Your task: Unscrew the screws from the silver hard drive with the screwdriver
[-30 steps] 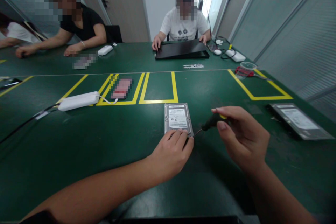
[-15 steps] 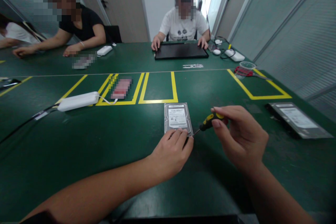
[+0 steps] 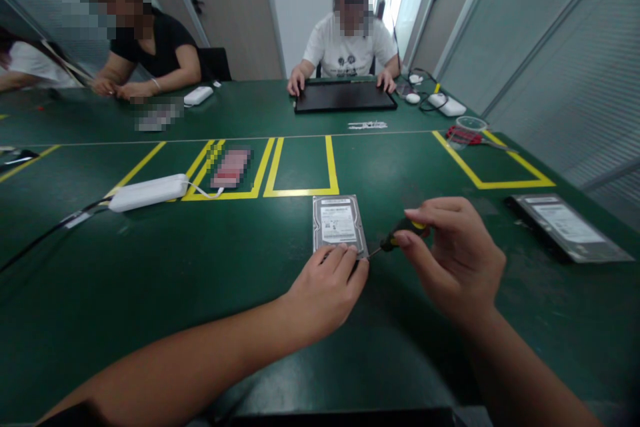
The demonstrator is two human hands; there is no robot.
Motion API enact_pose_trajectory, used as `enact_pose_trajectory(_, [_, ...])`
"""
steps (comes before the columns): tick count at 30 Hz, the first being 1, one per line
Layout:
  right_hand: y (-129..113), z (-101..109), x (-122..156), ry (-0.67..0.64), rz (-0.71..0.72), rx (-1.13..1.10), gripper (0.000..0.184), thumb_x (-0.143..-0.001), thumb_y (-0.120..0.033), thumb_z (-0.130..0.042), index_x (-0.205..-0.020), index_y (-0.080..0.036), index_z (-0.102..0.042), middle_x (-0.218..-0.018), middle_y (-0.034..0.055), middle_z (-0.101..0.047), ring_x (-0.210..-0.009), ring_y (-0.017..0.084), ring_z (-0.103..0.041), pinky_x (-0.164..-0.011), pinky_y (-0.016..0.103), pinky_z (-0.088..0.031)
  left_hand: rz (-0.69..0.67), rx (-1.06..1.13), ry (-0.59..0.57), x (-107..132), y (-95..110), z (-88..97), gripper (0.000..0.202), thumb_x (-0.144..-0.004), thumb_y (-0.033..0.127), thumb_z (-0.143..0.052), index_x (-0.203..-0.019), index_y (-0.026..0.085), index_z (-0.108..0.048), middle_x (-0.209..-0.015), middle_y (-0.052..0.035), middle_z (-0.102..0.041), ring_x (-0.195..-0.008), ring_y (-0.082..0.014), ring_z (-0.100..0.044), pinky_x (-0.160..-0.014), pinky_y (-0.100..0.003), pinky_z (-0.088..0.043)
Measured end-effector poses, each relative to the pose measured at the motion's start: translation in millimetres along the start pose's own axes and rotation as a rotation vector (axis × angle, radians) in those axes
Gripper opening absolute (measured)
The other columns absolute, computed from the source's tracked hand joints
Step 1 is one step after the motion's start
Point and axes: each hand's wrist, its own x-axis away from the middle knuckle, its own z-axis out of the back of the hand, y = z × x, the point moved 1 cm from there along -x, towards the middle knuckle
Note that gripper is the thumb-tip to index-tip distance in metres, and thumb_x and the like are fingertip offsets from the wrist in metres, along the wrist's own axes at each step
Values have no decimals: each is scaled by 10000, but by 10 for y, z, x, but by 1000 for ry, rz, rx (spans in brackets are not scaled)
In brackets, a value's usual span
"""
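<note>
A silver hard drive point(image 3: 339, 221) with a white label lies on the green table in front of me. My left hand point(image 3: 333, 283) grips its near edge, fingertips on the top face, covering that end. In my right hand point(image 3: 457, 253) is a black and yellow screwdriver point(image 3: 400, 235), its handle pinched between thumb and fingers. The screwdriver slants down to the left, and its tip meets the drive's near right corner beside my left fingers. Whether the tip sits in a screw is too small to tell.
A second hard drive point(image 3: 570, 227) lies to the right. White power strip point(image 3: 150, 192) and its black cable are at left, near a blurred phone point(image 3: 233, 168). Yellow tape point(image 3: 300, 193) marks the table. Opposite, a person holds a dark flat panel point(image 3: 346, 97); another sits at far left.
My right hand has turned the screwdriver handle a little, its thumb shifting left. My left hand and the hard drive stay put. The person at left has drawn their hands together.
</note>
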Motion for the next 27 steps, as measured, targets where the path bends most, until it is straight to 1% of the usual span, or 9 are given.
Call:
enact_pose_trajectory(2, [-3,-1,12,-2,-15,-7,378,-802,-96,-702,-1147,-240,-651,-1003,48,-600,-887,171,-571,-683,322,-459,-2,8,1,1,-2,-1,441,-926,232,-485,-1345,99,-527,-1291,-167,-588,-1212,-301,-553,-1000,-456,-453])
enact_pose_trajectory(6, [-2,0,38,-6,-82,-77,403,-837,-99,-633,-1210,-252,-618,-1119,67,-630,-999,215,-601,-814,398,-499,-3,21,-16,0,-4,12,440,-929,225,-474,-1347,97,-523,-1294,-165,-581,-1210,-299,-548,-1006,-455,-450])
enact_pose_trajectory(8, [-5,2,36,-21,-76,-97,381,-854,-114,-605,-1211,-248,-617,-1147,73,-631,-1038,226,-603,-852,419,-502,2,26,-27,-3,-5,22,438,-930,223,-467,-1346,97,-523,-1290,-159,-583,-1203,-298,-550,-1002,-454,-453])
enact_pose_trajectory(11, [-6,0,19,-21,-43,-95,320,-857,-149,-624,-1164,-237,-631,-1133,75,-626,-1037,222,-596,-809,390,-506,7,28,-29,-12,-6,33,435,-931,221,-463,-1345,100,-525,-1281,-149,-586,-1194,-295,-552,-997,-451,-456])
enact_pose_trajectory(14, [3,-9,5,13,-31,-54,303,-819,-175,-702,-1109,-242,-641,-1026,56,-594,-918,185,-578,-690,326,-481,12,25,-23,-19,-7,33,438,-925,224,-477,-1343,103,-529,-1281,-146,-588,-1183,-297,-553,-996,-452,-455])
enact_pose_trajectory(16, [9,-16,1,25,-33,-34,311,-805,-170,-723,-1096,-245,-644,-966,41,-569,-855,163,-558,-659,310,-463,13,23,-17,-17,-8,29,443,-918,226,-492,-1342,107,-532,-1275,-145,-594,-1174,-295,-558,-997,-449,-454])
enact_pose_trajectory(19, [4,-12,-5,24,-35,-37,308,-820,-144,-697,-1107,-247,-654,-973,38,-589,-880,165,-574,-706,325,-473,8,17,-3,-3,-8,17,445,-912,225,-502,-1340,108,-536,-1272,-147,-599,-1177,-292,-561,-1001,-446,-452])
enact_pose_trajectory(24, [-26,13,-17,-54,-25,-57,361,-882,-131,-580,-1217,-249,-642,-1128,57,-646,-1021,207,-607,-834,402,-500,-12,-8,2,15,-1,-5,450,-919,227,-490,-1348,96,-528,-1293,-169,-592,-1210,-306,-556,-992,-449,-460])
enact_pose_trajectory(27, [-20,9,-22,-57,-20,-60,352,-875,-149,-607,-1207,-257,-644,-1124,61,-634,-1020,210,-597,-786,377,-497,-12,-16,3,14,3,-10,452,-918,222,-489,-1349,91,-525,-1305,-177,-590,-1222,-310,-554,-989,-452,-464])
